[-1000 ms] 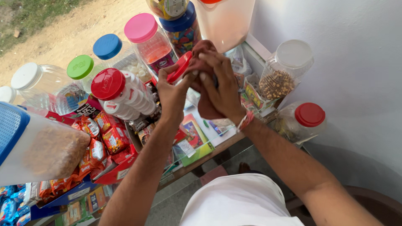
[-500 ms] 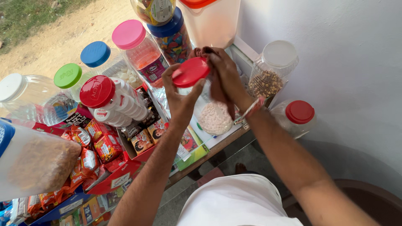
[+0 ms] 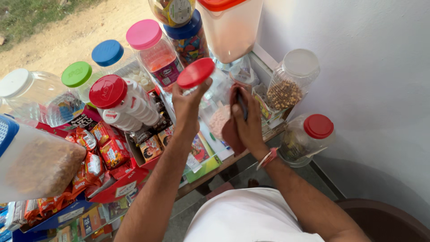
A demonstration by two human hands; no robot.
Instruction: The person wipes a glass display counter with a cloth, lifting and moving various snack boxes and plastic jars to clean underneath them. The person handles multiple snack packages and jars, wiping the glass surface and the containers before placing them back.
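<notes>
A stall table (image 3: 233, 163) is seen from above, and it is crowded with clear plastic jars. At the far left a very big container with a blue lid (image 3: 31, 163) is placed, filled with something brown. At the top edge a large tub with an orange lid (image 3: 230, 29) is standing against the white wall (image 3: 358, 67). Between them, jars with a white lid (image 3: 15, 83), a green lid (image 3: 77, 74), a blue lid (image 3: 107, 53) and a pink lid (image 3: 144, 34) are arranged, and a jar with a red lid (image 3: 107, 91) is lying tilted over a red tray of snack packets (image 3: 96, 157). By the wall, a jar of brown grains (image 3: 286, 87) and a jar with a red cap (image 3: 309, 136) are found.

In the middle, an opened clear jar (image 3: 217, 107) with pale pink pieces inside is tilted. Its rim is held by the right hand (image 3: 246, 121), whose fingers are closed around it. The round red lid (image 3: 195, 72) is lifted just above and left of the jar, and it is pinched at its edge by the fingertips of the left hand (image 3: 187, 107).
</notes>
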